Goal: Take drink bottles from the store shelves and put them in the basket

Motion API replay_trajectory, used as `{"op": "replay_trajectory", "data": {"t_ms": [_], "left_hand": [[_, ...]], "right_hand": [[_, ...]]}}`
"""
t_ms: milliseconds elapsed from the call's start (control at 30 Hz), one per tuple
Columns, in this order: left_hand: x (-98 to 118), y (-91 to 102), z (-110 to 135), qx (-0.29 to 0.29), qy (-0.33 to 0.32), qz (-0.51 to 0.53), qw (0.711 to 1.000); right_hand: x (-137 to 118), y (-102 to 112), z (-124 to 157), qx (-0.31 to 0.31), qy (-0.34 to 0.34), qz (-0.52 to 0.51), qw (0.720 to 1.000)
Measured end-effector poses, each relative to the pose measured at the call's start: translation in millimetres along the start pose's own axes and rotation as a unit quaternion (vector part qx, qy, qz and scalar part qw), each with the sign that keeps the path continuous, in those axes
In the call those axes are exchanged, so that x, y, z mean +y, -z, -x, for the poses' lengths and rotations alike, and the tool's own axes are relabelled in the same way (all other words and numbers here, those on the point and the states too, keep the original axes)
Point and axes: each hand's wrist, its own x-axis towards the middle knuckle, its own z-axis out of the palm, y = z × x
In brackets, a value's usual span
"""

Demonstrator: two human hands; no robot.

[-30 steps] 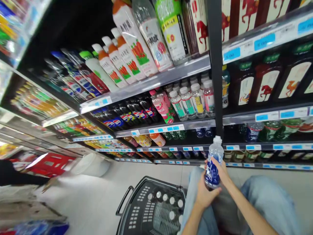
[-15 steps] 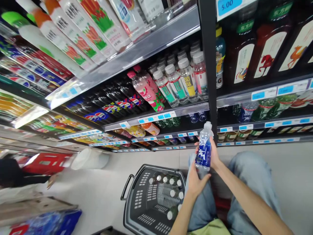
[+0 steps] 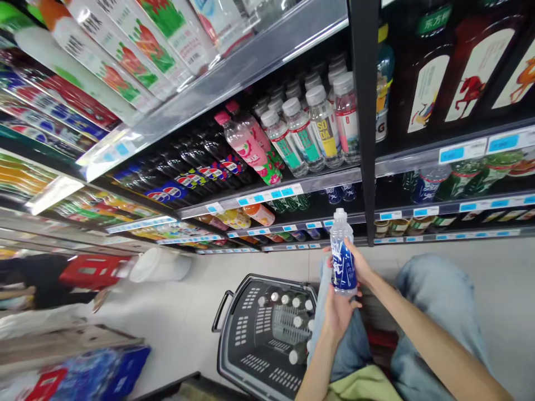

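Note:
A clear drink bottle with a blue label and white cap [image 3: 343, 259] stands nearly upright above my knees, held between both hands. My left hand [image 3: 337, 309] cups its base from below, fingers around the lower end. Against the right side of the label my right hand [image 3: 356, 262] is closed, with fingertips showing behind the bottle's left edge. Left of my hands, a dark grey shopping basket [image 3: 232, 348] sits on the floor. Several white-capped bottles [image 3: 297, 321] stand or lean inside it, some partly hidden by my left arm.
Shelves of drinks rise in front, with soda water bottles [image 3: 321, 128] and cola bottles [image 3: 188, 167] on the middle shelf [image 3: 330, 177]. A white bucket [image 3: 161, 264] stands on the floor at left. Beyond it, a person in dark clothes [image 3: 48, 278] is beside a red basket [image 3: 90, 271].
The bottle has turned slightly and shifted a little left and down in view. My left hand has slid lower, under its base. The head view has moved slightly.

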Motion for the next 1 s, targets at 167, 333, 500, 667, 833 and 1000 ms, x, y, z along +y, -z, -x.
{"op": "replay_trajectory", "data": {"t_ms": [167, 333, 500, 667, 833, 1000], "left_hand": [[11, 12.8, 8, 0.061, -0.085, -0.073, 0.992], [8, 16.5, 14, 0.069, -0.137, -0.230, 0.961], [3, 5.7, 11, 0.034, -0.147, -0.265, 0.952], [-4, 2.8, 8, 0.051, -0.166, -0.286, 0.942], [-3, 8.9, 8, 0.062, -0.183, -0.317, 0.929], [7, 18.8, 13, -0.006, -0.096, -0.301, 0.949]], "right_hand": [[-2, -3, 1, 0.039, 0.058, -0.046, 0.996], [-4, 5, -2, 0.075, 0.021, -0.070, 0.994], [-10, 8, -6, 0.079, 0.014, -0.073, 0.994], [-11, 7, -5, 0.090, 0.002, -0.063, 0.994], [-8, 8, -1, 0.079, -0.012, -0.070, 0.994], [-15, 4, 4, 0.050, 0.014, -0.127, 0.991]]}}
